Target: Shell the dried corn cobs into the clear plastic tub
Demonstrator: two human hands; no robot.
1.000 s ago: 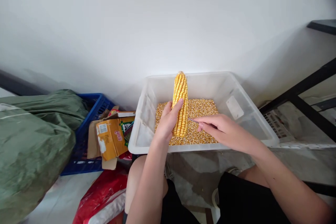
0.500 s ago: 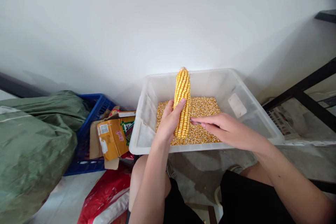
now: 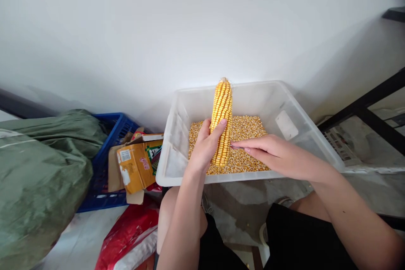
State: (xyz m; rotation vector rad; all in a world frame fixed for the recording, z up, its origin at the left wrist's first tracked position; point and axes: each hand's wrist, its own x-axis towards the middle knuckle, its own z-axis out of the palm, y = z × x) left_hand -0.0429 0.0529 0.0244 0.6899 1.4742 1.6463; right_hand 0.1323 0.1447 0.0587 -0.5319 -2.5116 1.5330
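Note:
My left hand (image 3: pixel 205 147) is closed round the lower half of a yellow corn cob (image 3: pixel 222 105), thumb across its front. The cob stands nearly upright, its pale tip at the top, and its rows look full of kernels on the side I see. On the right, my right hand (image 3: pixel 268 152) grips a thin, dark metal tool (image 3: pixel 240 147), whose end meets the cob's right side low down. Fingers cover most of the tool, so its kind does not show. Beneath both hands, loose corn kernels (image 3: pixel 248 135) cover the floor of a translucent plastic bin (image 3: pixel 196 99).
Left of the bin stands a blue plastic crate (image 3: pixel 109 147) with flattened cardboard packaging (image 3: pixel 136 164) beside it. A green cloth bundle (image 3: pixel 44 168) lies farther left, and a red bag (image 3: pixel 126 232) below. Black metal bars (image 3: pixel 363 114) rise on the right; a white wall is behind.
The cob's upper end has shifted slightly right and up, with my left hand still round it. My right hand and the tool stay against the cob's right side.

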